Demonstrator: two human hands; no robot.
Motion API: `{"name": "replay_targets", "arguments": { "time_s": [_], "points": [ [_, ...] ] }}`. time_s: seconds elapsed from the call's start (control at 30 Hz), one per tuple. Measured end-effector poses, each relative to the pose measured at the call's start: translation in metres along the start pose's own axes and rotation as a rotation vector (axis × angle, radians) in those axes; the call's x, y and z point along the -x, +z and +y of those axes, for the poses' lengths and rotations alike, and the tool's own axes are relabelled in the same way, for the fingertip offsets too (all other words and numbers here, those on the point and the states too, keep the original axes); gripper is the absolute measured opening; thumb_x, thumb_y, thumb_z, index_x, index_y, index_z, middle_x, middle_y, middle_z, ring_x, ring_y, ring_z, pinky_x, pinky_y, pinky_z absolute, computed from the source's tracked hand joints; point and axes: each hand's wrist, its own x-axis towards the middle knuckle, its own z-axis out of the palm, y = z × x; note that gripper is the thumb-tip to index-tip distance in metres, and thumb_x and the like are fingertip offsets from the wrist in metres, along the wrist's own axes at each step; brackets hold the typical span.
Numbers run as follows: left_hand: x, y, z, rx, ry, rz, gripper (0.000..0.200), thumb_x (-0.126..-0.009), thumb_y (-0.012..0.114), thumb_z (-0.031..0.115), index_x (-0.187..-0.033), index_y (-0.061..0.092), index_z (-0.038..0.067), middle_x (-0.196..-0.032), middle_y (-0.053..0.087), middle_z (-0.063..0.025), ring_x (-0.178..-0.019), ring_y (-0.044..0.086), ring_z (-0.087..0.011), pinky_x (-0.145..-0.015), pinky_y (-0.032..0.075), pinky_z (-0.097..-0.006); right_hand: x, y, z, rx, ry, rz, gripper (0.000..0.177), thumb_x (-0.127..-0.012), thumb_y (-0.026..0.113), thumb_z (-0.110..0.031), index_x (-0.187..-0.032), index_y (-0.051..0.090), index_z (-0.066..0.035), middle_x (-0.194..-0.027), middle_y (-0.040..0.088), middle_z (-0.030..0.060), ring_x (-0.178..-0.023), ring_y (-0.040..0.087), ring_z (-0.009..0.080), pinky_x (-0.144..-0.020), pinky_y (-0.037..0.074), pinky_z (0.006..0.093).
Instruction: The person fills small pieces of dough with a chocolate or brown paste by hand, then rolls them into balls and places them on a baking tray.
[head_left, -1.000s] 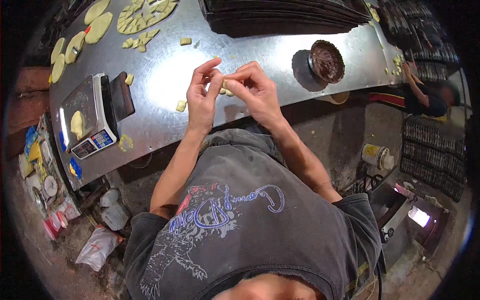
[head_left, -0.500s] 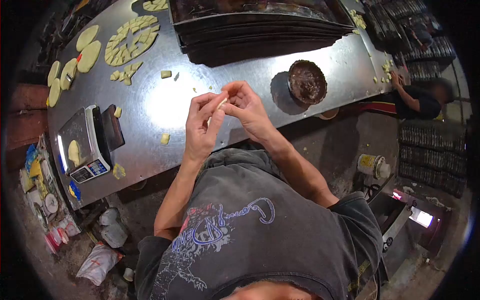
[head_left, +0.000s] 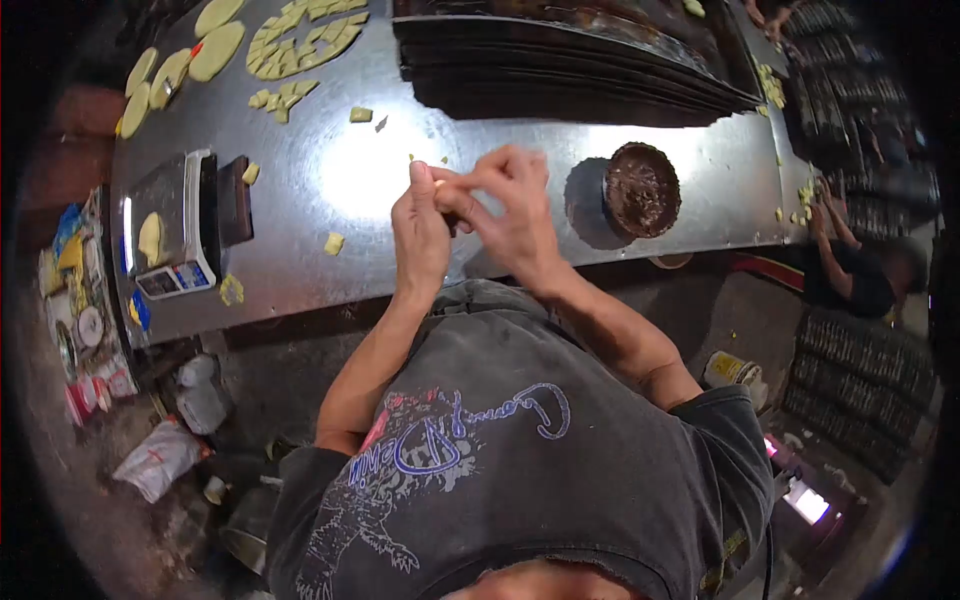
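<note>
A small pale piece of dough [head_left: 440, 185] is pinched between my two hands, mostly hidden by the fingers. My left hand [head_left: 420, 232] is closed round it with the thumb pointing up. My right hand [head_left: 512, 205], slightly blurred, presses its fingertips against the same piece. To the right of the hands stands a round bowl [head_left: 643, 190] with dark brown paste inside. Loose dough pieces lie on the metal table [head_left: 350, 210], one of them a small block [head_left: 361, 115] beyond my left hand and another, a small lump [head_left: 334, 243], to its left.
A stack of dark trays [head_left: 580, 75] fills the far side. At the left are a digital scale [head_left: 178, 280] with a dough lump [head_left: 150, 238] on it, dough discs [head_left: 215, 52] and a cut dough round [head_left: 272, 60]. Another person's arm [head_left: 835, 225] reaches in at the right.
The view has shifted, so the table things appear further right and higher. My fingers have changed their hold: the left thumb now points up, and the right fingers have moved over the dough.
</note>
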Motion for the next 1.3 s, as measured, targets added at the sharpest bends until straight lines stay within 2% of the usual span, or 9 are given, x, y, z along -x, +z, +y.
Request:
{"name": "replay_targets", "arguments": {
  "time_s": [0.17,0.27,0.3,0.4,0.53,0.67,0.93,1.1,1.3],
  "points": [
    [0.005,-0.015,-0.012,-0.059,0.044,-0.122,0.096,-0.101,0.002,0.070,-0.098,0.068,0.001,-0.074,0.065,-0.0043,-0.064,0.060,-0.0104,-0.058,0.041,-0.0237,-0.017,0.020,0.015,-1.006,0.764,-0.404,0.030,-0.092,0.076,-0.022,-0.097,0.058,0.001,-0.089,0.062,0.0093,-0.051,0.058,0.0145,-0.039,0.044,0.0247],
    [0.007,-0.039,-0.027,0.010,-0.053,-0.177,0.097,-0.100,0.002,0.072,-0.099,0.068,0.001,-0.075,0.067,-0.0049,-0.065,0.061,-0.0110,-0.059,0.043,-0.0248,-0.006,0.044,0.018,-1.156,0.778,-0.504,0.024,-0.095,0.073,-0.019,-0.094,0.059,0.000,-0.086,0.065,0.0111,-0.047,0.057,0.0141,-0.038,0.043,0.0256],
    [0.006,-0.051,-0.041,0.029,-0.131,-0.200,0.097,-0.100,0.003,0.073,-0.099,0.069,0.002,-0.075,0.067,-0.0052,-0.066,0.062,-0.0117,-0.059,0.043,-0.0251,0.004,0.053,0.022,-1.076,0.849,-0.554,0.019,-0.094,0.072,-0.017,-0.099,0.064,0.000,-0.097,0.065,0.0133,-0.062,0.063,0.0168,-0.050,0.051,0.0292],
    [0.009,-0.081,-0.065,0.114,-0.349,-0.183,0.093,-0.101,0.008,0.072,-0.115,0.065,0.000,-0.084,0.066,-0.0050,-0.074,0.063,-0.0134,-0.063,0.045,-0.0247,0.038,0.083,0.014,-0.106,-0.102,-0.189,0.024,-0.092,0.073,-0.017,-0.110,0.068,-0.003,-0.110,0.064,0.0137,-0.089,0.066,0.0215,-0.072,0.055,0.0339],
    [0.024,-0.108,-0.063,0.036,-0.515,-0.235,0.092,-0.099,0.016,0.076,-0.145,0.040,0.000,-0.108,0.068,-0.0092,-0.075,0.067,-0.0155,-0.071,0.052,-0.0272,0.070,0.094,0.004,-0.603,0.326,-0.459,0.031,-0.089,0.072,-0.011,-0.120,0.068,-0.006,-0.118,0.061,0.0111,-0.102,0.060,0.0236,-0.086,0.052,0.0332],
    [0.007,-0.153,-0.099,-0.266,-0.360,-0.159,0.086,-0.106,0.046,0.043,-0.159,-0.008,0.002,-0.116,0.066,-0.0147,-0.095,0.070,-0.0206,-0.076,0.054,-0.0311,0.081,0.141,0.045,-0.299,0.524,-0.196,0.030,-0.091,0.071,-0.011,-0.119,0.067,-0.005,-0.114,0.054,0.0156,-0.091,0.063,0.0274,-0.081,0.054,0.0370],
    [-0.084,-0.181,-0.187,-1.063,0.605,-0.600,0.079,-0.091,0.072,0.021,-0.157,0.031,0.004,-0.149,0.047,-0.0187,-0.131,0.052,-0.0363,-0.107,0.045,-0.0435,0.135,0.225,0.072,0.017,0.616,-0.203,0.046,-0.084,0.077,-0.018,-0.125,0.062,-0.004,-0.121,0.048,0.0230,-0.110,0.052,0.0448,-0.100,0.043,0.0514],
    [-0.107,-0.168,-0.196,-0.950,0.356,-0.711,0.053,-0.083,0.076,0.016,-0.132,0.060,0.005,-0.124,0.059,-0.0151,-0.110,0.060,-0.0359,-0.096,0.050,-0.0433,0.138,0.236,0.060,-0.123,0.783,-0.044,0.046,-0.085,0.072,-0.009,-0.129,0.061,-0.005,-0.120,0.050,0.0208,-0.110,0.054,0.0400,-0.099,0.045,0.0460],
    [-0.081,-0.158,-0.206,-1.155,0.395,-0.559,0.039,-0.084,0.074,0.022,-0.115,0.067,0.000,-0.102,0.062,-0.0217,-0.094,0.066,-0.0410,-0.084,0.054,-0.0472,0.120,0.220,0.090,-0.105,0.479,-0.459,0.047,-0.083,0.063,0.003,-0.129,0.062,-0.007,-0.114,0.054,0.0195,-0.108,0.057,0.0381,-0.097,0.047,0.0433]
  ]
}}
